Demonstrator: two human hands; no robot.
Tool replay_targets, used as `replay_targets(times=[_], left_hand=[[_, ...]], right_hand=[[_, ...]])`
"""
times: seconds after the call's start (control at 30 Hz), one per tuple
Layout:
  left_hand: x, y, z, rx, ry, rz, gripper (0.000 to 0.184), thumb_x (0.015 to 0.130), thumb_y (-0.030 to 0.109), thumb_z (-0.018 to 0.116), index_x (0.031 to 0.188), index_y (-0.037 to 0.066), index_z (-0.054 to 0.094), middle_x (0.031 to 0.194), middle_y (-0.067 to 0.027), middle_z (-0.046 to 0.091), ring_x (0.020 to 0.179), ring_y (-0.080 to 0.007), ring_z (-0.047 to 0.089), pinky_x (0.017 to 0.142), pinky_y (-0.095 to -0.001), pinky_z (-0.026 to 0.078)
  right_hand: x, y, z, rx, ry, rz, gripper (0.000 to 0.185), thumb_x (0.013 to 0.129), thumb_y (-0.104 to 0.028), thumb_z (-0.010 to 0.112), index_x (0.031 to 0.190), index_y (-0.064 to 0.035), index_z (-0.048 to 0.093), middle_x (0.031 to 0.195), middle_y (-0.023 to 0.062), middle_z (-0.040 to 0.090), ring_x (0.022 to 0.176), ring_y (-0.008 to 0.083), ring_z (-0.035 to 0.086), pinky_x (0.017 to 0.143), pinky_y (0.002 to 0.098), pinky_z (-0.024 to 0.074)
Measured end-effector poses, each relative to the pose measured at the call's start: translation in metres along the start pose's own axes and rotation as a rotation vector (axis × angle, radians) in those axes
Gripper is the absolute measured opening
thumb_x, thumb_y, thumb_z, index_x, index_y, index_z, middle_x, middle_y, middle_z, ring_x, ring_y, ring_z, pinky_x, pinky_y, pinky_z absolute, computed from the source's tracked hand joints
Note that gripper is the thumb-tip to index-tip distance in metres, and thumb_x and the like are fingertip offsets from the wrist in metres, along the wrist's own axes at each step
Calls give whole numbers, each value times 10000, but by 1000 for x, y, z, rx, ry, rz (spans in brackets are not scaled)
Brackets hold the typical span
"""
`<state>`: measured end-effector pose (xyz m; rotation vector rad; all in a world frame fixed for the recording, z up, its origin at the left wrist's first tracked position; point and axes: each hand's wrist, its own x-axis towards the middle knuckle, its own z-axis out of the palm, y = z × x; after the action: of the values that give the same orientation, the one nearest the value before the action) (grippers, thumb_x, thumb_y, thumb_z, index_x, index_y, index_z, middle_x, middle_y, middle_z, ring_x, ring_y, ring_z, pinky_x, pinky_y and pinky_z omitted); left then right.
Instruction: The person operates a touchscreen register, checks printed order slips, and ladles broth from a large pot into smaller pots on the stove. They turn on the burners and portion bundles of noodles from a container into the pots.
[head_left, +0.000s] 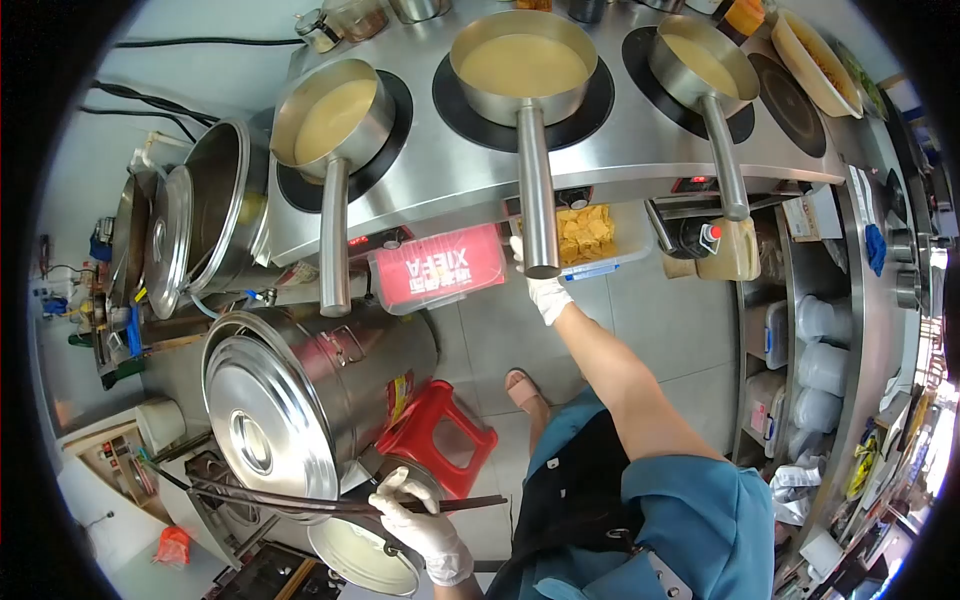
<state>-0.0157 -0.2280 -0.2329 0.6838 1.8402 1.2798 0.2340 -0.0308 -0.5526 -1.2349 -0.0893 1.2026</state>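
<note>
My left hand [420, 525], in a white glove, is closed around long dark chopsticks [290, 500] that lie roughly level across the lower left. Below them is a pale round pot [370, 560]. My right hand [546, 296], also gloved, reaches under the counter to the near left corner of a clear plastic container [625, 245] of yellow, flat, chip-like pieces [585, 235]. The handle of the middle saucepan [535, 190] hides most of its fingers; one fingertip shows to the left. Beside it sits a red-and-clear box [440, 268].
Saucepans of pale liquid stand on the steel counter [410, 190], including a left saucepan [335, 110] and a right saucepan [705, 65]; their handles jut over the front edge. A large lidded steel pot [270, 420] and a red stool [440, 435] stand left. Shelves [790, 340] line the right.
</note>
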Motion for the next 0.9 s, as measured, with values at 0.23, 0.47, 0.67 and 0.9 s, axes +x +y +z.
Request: replay_targets(times=[0.23,0.47,0.67,0.9], left_hand=[[5,3,-5,93,89,-80,599,1015,517,255,922,23,581,488,21,375,404,-58,267,411,-199,217],[11,-3,9,143,-9,14,602,1005,530,281,923,16,583,510,27,385,390,-63,275,392,-198,215],[11,0,21,256,-61,68,578,1006,511,290,922,24,590,551,43,406,386,-52,286,389,-186,211],[8,2,36,125,-57,-7,486,1008,460,368,926,37,594,521,16,391,381,-65,274,365,-190,204]], right_hand=[[35,-33,-35,177,21,52,474,840,-421,701,1147,-73,604,1092,55,645,959,175,605,810,331,476],[48,-36,-20,197,1,10,342,775,-421,769,890,-147,598,827,-26,589,756,104,544,660,272,421],[34,-39,-6,140,105,-127,260,795,-327,771,815,-172,563,739,-92,550,629,53,489,558,199,362],[22,-52,13,244,149,-120,279,793,-115,772,821,-100,494,758,-41,516,679,82,499,636,248,451]])
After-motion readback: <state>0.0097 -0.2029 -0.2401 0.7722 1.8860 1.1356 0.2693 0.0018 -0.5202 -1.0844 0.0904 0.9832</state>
